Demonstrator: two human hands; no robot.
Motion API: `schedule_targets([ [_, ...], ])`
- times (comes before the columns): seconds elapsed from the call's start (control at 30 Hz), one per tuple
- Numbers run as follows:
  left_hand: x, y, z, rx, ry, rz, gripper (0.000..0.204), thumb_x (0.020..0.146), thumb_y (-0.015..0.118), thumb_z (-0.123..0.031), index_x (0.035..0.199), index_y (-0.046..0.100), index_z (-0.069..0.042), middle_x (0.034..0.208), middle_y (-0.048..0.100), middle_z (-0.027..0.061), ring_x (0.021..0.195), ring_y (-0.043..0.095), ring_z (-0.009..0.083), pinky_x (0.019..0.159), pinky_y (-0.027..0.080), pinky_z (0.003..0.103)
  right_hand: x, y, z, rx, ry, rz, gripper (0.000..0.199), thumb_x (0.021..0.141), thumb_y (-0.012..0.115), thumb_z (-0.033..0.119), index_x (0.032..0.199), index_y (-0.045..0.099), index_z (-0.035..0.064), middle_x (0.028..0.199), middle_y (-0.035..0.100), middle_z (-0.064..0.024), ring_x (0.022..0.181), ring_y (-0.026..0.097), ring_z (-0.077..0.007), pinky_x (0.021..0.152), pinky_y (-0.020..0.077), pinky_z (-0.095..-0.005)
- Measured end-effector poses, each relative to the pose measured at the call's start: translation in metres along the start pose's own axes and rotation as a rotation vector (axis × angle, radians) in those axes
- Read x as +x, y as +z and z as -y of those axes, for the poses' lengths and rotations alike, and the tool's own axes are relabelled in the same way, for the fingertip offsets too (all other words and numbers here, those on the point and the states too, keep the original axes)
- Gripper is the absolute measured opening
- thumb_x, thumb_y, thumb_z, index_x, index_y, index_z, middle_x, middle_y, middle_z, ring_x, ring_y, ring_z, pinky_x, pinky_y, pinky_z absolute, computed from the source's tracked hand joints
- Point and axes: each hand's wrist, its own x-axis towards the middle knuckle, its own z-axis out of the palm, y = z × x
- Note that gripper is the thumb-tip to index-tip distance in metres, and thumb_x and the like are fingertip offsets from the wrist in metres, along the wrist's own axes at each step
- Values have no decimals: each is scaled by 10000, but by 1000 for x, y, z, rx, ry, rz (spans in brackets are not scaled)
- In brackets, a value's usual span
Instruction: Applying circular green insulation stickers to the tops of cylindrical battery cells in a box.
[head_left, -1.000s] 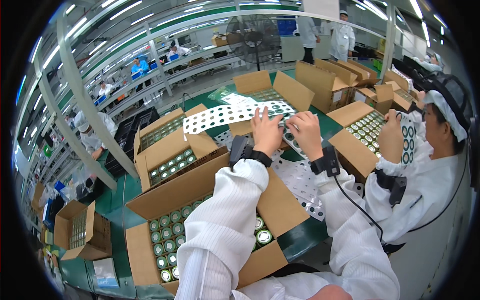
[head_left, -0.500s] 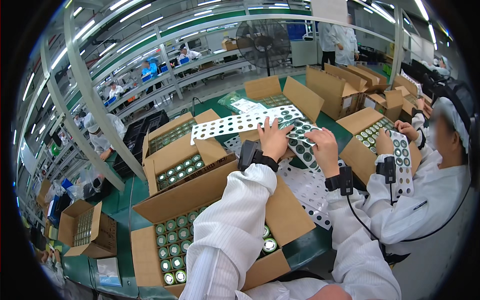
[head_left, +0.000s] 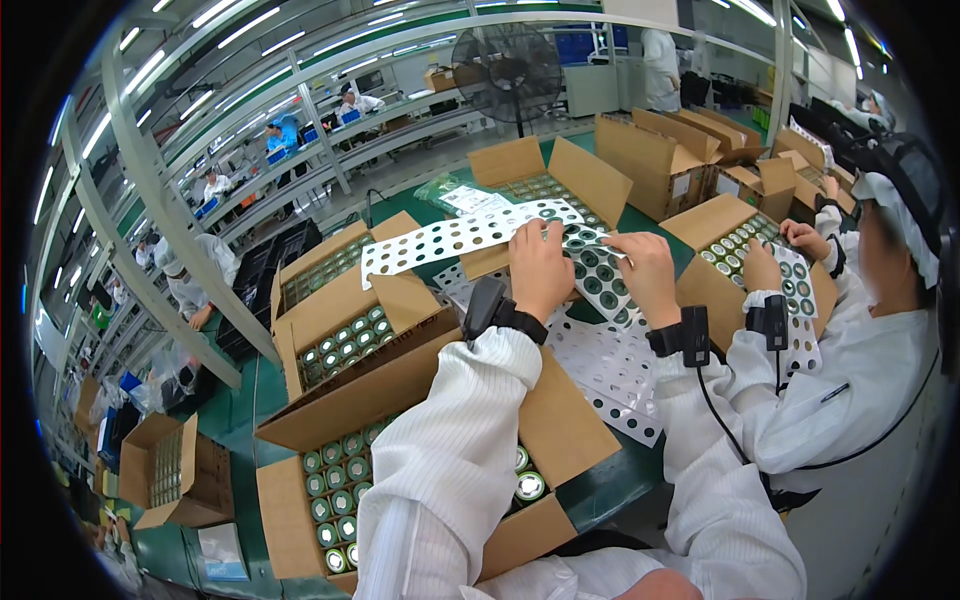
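Note:
My left hand [head_left: 541, 268] is closed at the right end of a long white strip [head_left: 430, 246] with rows of dark round spots, its fingers curled over the edge. Beside it, my right hand [head_left: 645, 274] pinches the upper right edge of a sheet of round dark-green stickers [head_left: 600, 278], which hangs down between the two hands. Whether strip and sheet are joined under my left fingers is hidden. Below lie more white punched sheets [head_left: 600, 365] on the green table. Under my left forearm stands an open cardboard box [head_left: 285, 525] of green cylindrical battery cells [head_left: 340, 478].
More open boxes of cells stand left [head_left: 335, 370], behind [head_left: 590, 180] and right [head_left: 705, 285]. At the right, a co-worker [head_left: 850, 370] handles another sticker sheet [head_left: 797, 285]. A small box [head_left: 200, 480] sits at the far left. A plastic bag [head_left: 450, 193] lies behind the strip.
My left fingers, spread over the sheet before, are now curled in at its edge. My right hand still grips the sticker sheet. The whole view has shifted slightly.

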Motion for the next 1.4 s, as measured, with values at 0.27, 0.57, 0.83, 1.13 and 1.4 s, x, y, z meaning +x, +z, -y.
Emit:
schedule_targets([
  [0.27,-36,7,-44,169,452,389,420,654,649,-111,1068,585,-92,1001,565,150,968,544,306,821,430,387,24,3,1,18,12,51,166,755,621,79,888,711,118,857,677,-44,871,605,-245,828,419,-377],
  [0.57,-30,37,-17,219,392,189,304,828,529,-123,1118,595,-64,1115,580,229,1098,528,406,968,398,481,20,-5,10,-45,-110,125,193,720,636,58,886,716,115,869,687,-25,879,613,-219,854,414,-356],
  [0.83,-19,41,-13,79,262,207,264,798,550,-91,1040,656,-83,1032,645,118,989,600,329,877,433,474,5,-25,5,-66,-95,181,234,674,641,17,876,715,108,860,686,-36,884,613,-230,889,428,-376],
  [1.13,-31,63,13,29,205,27,204,759,599,-130,928,691,-66,945,671,140,898,631,316,855,466,460,1,-76,45,-14,-106,218,378,624,522,-94,959,662,9,988,644,-153,978,584,-341,880,447,-394],
  [1.4,-23,120,0,228,22,24,322,759,591,-209,997,688,-16,1063,639,222,1054,574,391,993,331,610,-23,-76,-8,61,247,254,251,854,563,39,1091,621,-21,1082,641,-161,1015,597,-291,884,452,-331],
])
